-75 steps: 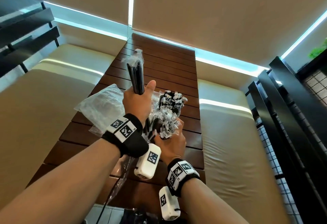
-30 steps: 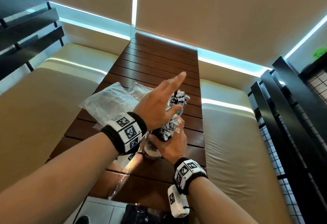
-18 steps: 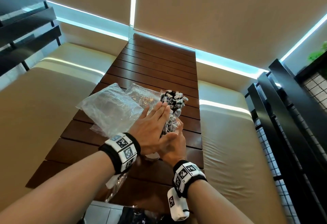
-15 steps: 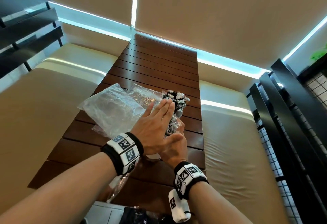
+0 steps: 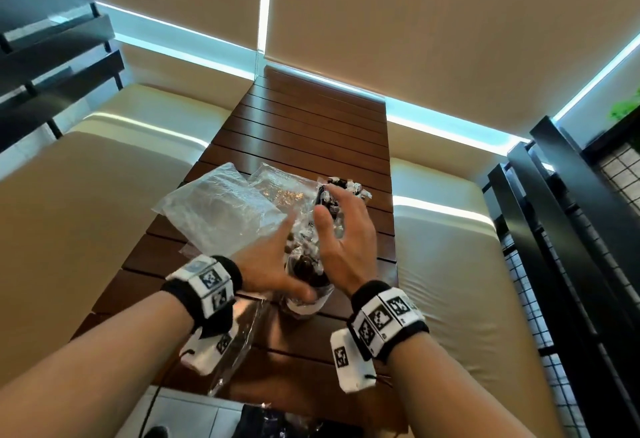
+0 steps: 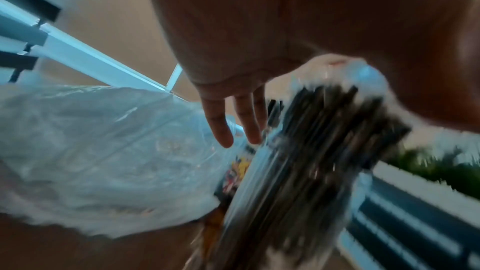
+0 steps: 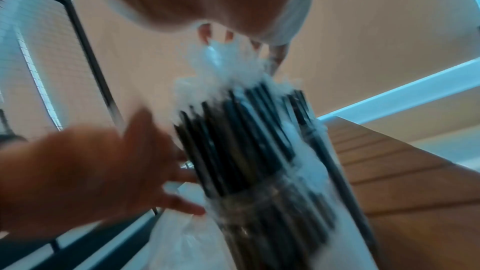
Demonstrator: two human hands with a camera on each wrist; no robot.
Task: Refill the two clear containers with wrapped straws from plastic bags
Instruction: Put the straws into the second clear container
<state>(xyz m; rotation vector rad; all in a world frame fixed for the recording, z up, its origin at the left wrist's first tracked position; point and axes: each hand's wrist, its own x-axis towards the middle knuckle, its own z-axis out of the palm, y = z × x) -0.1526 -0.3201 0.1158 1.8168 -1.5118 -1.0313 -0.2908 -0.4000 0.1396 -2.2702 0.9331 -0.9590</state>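
Left hand (image 5: pixel 266 261) and right hand (image 5: pixel 346 240), fingers now spread, are cupped around the wrapped straws (image 5: pixel 308 250) just settled in the clear container (image 5: pixel 304 302) beside an emptied plastic bag (image 5: pixel 218 216).

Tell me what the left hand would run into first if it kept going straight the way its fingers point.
Most likely the plastic bag: the left hand has straight fingers aimed at it beside the wrapped straws. Blur hides whether they already touch.

One clear cylindrical container (image 5: pixel 306 302) stands upright on the table, packed with black straws in clear wrappers (image 5: pixel 308 247). Two crumpled clear plastic bags (image 5: pixel 218 212) lie just behind-left.
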